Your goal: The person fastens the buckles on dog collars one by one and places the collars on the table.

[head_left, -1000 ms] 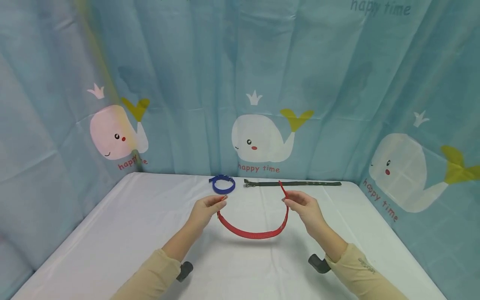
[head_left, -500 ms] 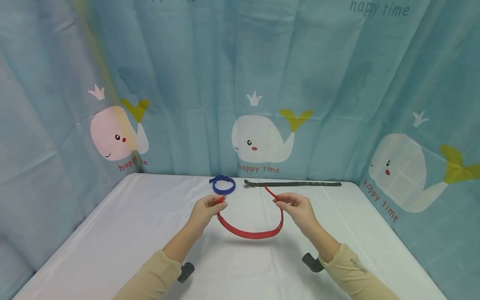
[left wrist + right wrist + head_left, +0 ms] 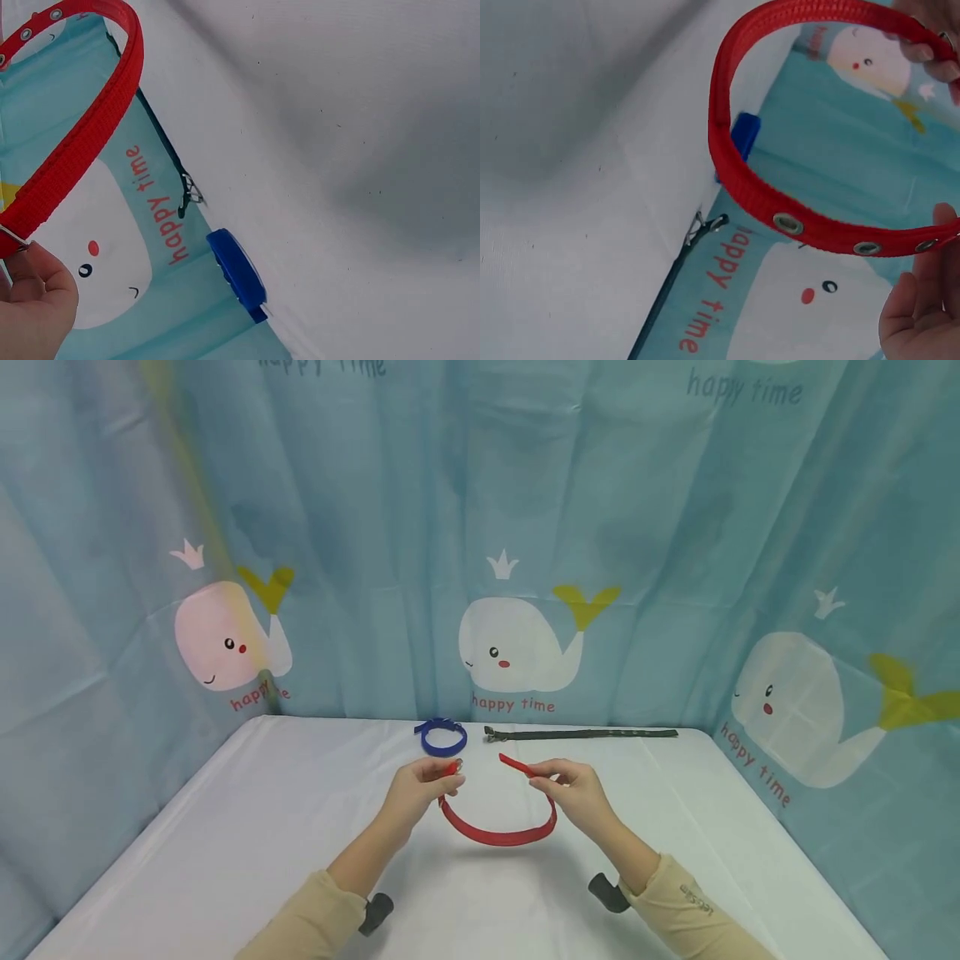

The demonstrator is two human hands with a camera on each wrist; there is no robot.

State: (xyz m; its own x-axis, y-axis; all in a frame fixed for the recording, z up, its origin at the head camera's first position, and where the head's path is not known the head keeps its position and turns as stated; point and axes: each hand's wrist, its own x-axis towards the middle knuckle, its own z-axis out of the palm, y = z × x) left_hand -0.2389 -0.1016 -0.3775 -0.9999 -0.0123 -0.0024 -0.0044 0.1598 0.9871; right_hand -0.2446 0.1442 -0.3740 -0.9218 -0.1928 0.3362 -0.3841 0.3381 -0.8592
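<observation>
A red collar (image 3: 498, 838) with metal eyelets hangs in a U between both hands, above the white table. My left hand (image 3: 417, 787) pinches its buckle end, where a bit of metal shows at the fingertips. On the other side, my right hand (image 3: 572, 792) pinches the strap near its free tip, which points left toward the buckle. In the right wrist view the collar (image 3: 739, 176) curves round with its eyelets along the lower side. The left wrist view shows the left fingers (image 3: 45, 281) right at the metal ring on the strap.
Behind the hands, a blue collar (image 3: 444, 750) lies coiled near the table's back edge. To its right a dark green collar (image 3: 585, 734) is stretched out straight, buckle to the left. Blue whale-print curtains surround the white table (image 3: 225, 827) at the back and sides.
My right hand has moved left with the strap tip, closing the gap to the left hand and tightening the collar's curve. The left hand has stayed nearly in place; the head view has tilted slightly.
</observation>
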